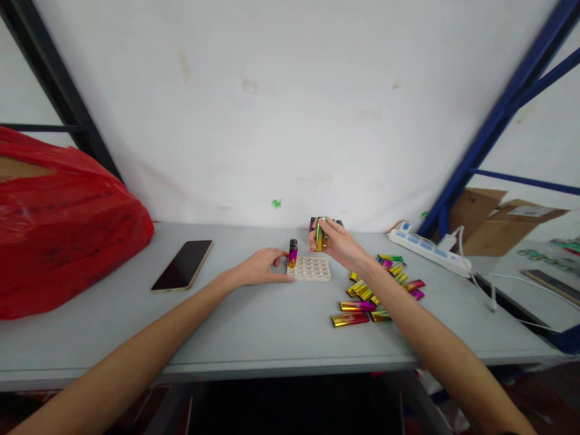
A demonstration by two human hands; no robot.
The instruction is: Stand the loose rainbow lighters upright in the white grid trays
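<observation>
Metallic-gold lighter (319,237), slim and upright, in right hand (335,241).

A pale, stained wall (290,121) rises behind 1 grey table (254,338). Black framing (67,90) slants at left; blue framing (492,121) slants at right.

Lighters (356,306) at lower right of centre: glossy, metallic-looking wrap, smooth. Tray (309,269) at centre: pale, matt, plastic-looking. Counter (272,326): smooth, low sheen. Bag (67,223) at left: thin red plastic, shiny, crinkled. Phone (183,266) at left of centre: dark glassy front. Boxes (507,223) at right: matt brown cardboard. Power strip (428,249): smooth white plastic.
</observation>
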